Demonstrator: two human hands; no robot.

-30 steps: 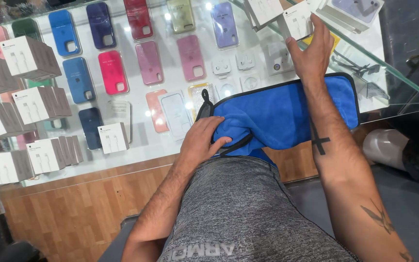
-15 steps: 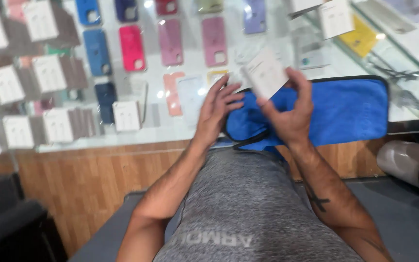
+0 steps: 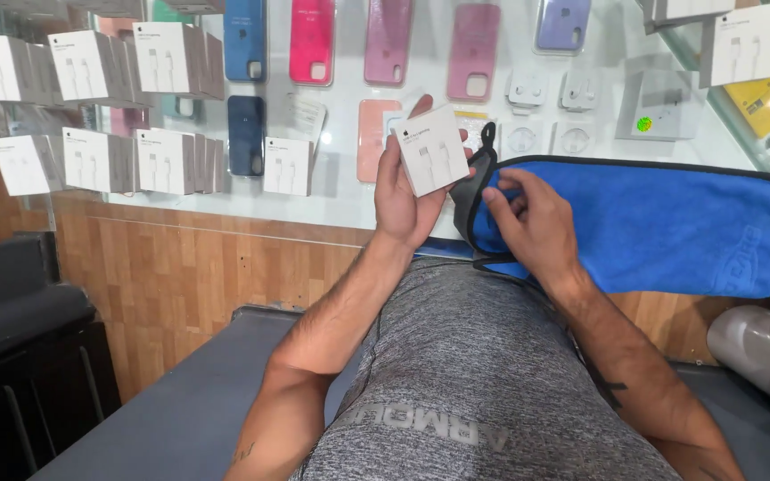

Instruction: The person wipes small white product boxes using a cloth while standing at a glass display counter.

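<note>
Leftmost, white boxes (image 3: 100, 160) stacked in rows under the glass counter (image 3: 349, 200), more white boxes (image 3: 91, 64) in the row above. Wood panel (image 3: 180, 276) below the counter front. Black chair (image 3: 20, 347) at lower left. Next, blue case (image 3: 244, 36) and dark case (image 3: 246, 134) lying flat, single white box (image 3: 287, 165) just beside the dark case. Pink case (image 3: 311, 40), mauve case (image 3: 389, 40), rose case (image 3: 471, 49) in a row further along, peach case (image 3: 369, 138) below them, partly behind the left hand.

Center: left hand (image 3: 407, 191) raised over the counter edge, fingers curled round a small white box (image 3: 433, 149), thumb on the near side, fingertips along the far edge; box held tilted, printed face toward the camera, clear of the counter. Black strap loop (image 3: 487, 142) just right of the box.

Right hand (image 3: 532, 218) resting on the blue cloth (image 3: 670, 223), fingers bent and pinching the cloth's black-trimmed left edge; exact grip partly hidden by knuckles. Cloth spread flat on the counter, reaching to the right edge. Lilac case (image 3: 561, 22) and earbud packs (image 3: 545, 89) above the cloth. Far right: white box (image 3: 741, 43) and yellow card (image 3: 764, 100) on a raised glass shelf. Grey shirt (image 3: 474, 374) filling the bottom middle.
</note>
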